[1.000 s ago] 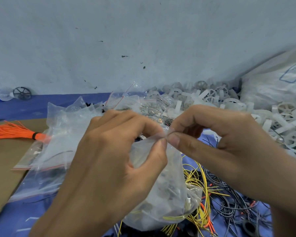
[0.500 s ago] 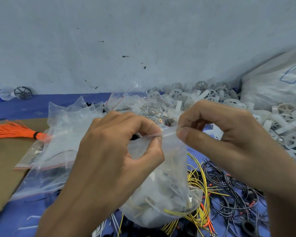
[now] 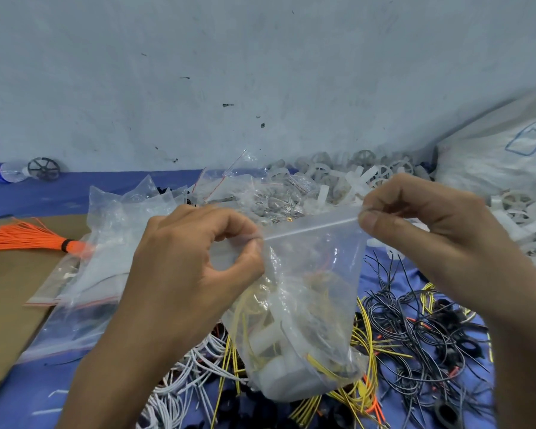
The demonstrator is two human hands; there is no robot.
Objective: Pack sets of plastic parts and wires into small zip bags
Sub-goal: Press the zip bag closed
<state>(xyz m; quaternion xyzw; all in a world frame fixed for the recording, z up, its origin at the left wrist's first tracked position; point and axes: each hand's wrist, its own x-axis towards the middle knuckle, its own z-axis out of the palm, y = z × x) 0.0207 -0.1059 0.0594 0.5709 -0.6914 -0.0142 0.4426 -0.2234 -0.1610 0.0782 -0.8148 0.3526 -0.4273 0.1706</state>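
Zip bag (image 3: 310, 305): held up in the air between both hands, above loose wires; mouth up, bottom down, long axis near upright.
Zip strip (image 3: 310, 227): pulled taut from hand to hand, running left to right, right end higher; sealed or not, cannot tell.
Bag contents: white plastic parts (image 3: 279, 366) bunched at the bottom, thin yellow wires (image 3: 322, 365) threaded among them.
Left hand (image 3: 180, 280): pinches the strip's left end between thumb and forefinger, other fingers curled.
Right hand (image 3: 430, 230): pinches the strip's right corner between thumb and forefinger, remaining fingers folded in.
Beneath the bag: tangles of black wires (image 3: 415, 329), white wires (image 3: 183, 382) and loose yellow wires (image 3: 365, 394) on a blue cloth (image 3: 75, 193).
Left side: heap of clear bags (image 3: 106, 243), partly on cardboard (image 3: 7, 292); orange wire bundle (image 3: 22, 236) just beside it.
Behind: pile of white plastic wheels (image 3: 369, 174) along the wall; large white sack (image 3: 502, 156) at right.
Far left: water bottle (image 3: 3, 172) lying beside a black wheel (image 3: 43, 169).
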